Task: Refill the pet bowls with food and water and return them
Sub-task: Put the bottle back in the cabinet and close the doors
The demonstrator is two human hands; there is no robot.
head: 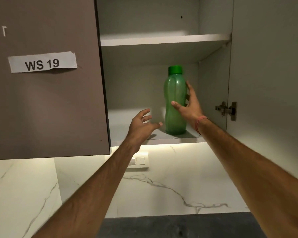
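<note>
Head view: green bottle (pixel 175 102) upright in cabinet (pixel 150 131), right hand (pixel 187 103) touching.

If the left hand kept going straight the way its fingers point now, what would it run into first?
Probably the green bottle. The left hand is open, its fingers aimed up and right toward the bottle's lower body, with a small gap left. Depth is unclear, so it might pass in front and reach the cabinet's back wall instead.

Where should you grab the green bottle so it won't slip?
Probably at the narrowed waist of the green bottle, coming from the right, where the right hand is already spread open around it. The bottle stands upright on the lower shelf, and the waist fits a wrapped grip.
</note>
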